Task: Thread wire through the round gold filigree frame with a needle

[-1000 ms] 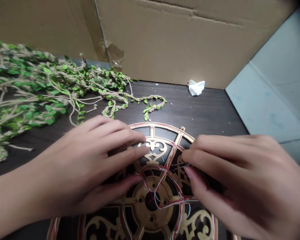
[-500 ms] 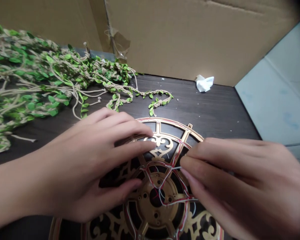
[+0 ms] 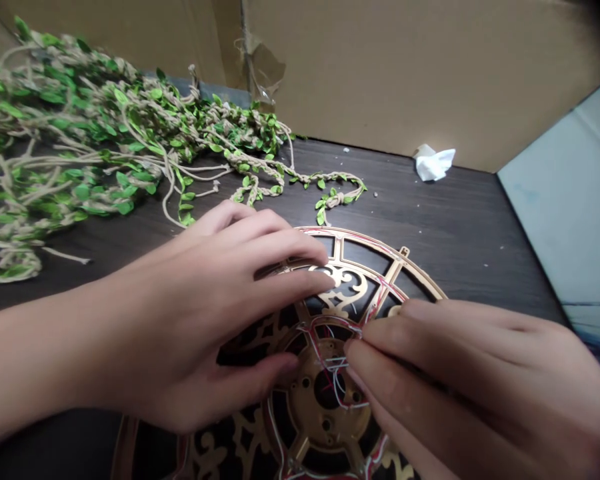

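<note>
A round, gold-coloured openwork frame (image 3: 393, 272) with scrolled ornaments and a hub lies on the dark table. Red and white wires run along its rings and spokes. My left hand (image 3: 215, 313) rests over the frame's left side, fingers stretched and thumb apart, fingertips at a scroll ornament. Close to the hub, my right hand (image 3: 460, 373) pinches a thin white wire (image 3: 336, 363) between thumb and fingertips. The ends of that wire lie partly behind my fingers. Both hands cover parts of the frame, whose lower part runs out of view.
Braided cord garlands (image 3: 145, 133) with green leaves are heaped at the back left. Behind stands a cardboard box (image 3: 380, 73). A crumpled white tissue (image 3: 434, 163) lies against it. Small white scraps dot the dark tabletop (image 3: 470, 220). A pale panel (image 3: 575, 193) borders the right.
My right hand has moved inward and down toward the hub with the white wire pinched. The view has shifted, so the scene sits further right. My left hand keeps its place on the frame.
</note>
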Available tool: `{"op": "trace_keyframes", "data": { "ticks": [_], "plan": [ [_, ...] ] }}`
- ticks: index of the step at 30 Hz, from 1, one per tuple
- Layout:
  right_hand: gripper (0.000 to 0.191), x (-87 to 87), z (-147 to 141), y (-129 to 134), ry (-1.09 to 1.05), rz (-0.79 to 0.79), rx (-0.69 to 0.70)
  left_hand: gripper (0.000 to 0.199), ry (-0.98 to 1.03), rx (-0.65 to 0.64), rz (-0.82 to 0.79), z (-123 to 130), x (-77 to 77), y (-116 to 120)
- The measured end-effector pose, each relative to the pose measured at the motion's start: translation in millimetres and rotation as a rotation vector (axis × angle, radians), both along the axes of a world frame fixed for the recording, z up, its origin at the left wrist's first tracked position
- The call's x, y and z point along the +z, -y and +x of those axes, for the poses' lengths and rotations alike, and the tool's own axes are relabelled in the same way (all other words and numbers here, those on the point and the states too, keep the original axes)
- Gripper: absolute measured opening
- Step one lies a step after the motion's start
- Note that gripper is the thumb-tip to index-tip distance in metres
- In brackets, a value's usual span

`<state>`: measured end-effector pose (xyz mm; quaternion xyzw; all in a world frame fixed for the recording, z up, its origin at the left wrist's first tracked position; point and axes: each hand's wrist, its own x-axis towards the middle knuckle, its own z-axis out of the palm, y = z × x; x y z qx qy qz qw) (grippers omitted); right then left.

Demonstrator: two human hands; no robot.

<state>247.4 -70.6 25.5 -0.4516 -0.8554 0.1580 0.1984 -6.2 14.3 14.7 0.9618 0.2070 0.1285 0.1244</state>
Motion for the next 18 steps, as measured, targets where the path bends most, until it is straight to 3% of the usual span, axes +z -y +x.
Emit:
{"op": "trace_keyframes", "data": {
  "ticks": [7, 11, 18],
  "plan": [
    [0.017, -11.2, 0.8, 9.8, 0.042, 0.260, 0.002, 0.051, -0.020, -0.006, -0.030, -0.3, -1.1, -0.3],
    [0.008, -9.5, -2.3, 10.1, 0.070, 0.214, -0.030, 0.061, -0.019, -0.008, -0.059, -0.4, 0.0, -0.4],
    [0.007, -7.4, -2.1, 7.2, 0.112, 0.239, 0.046, 0.063, 0.001, -0.016, -0.070, 0.4, 0.8, -1.3]
  ]
}}
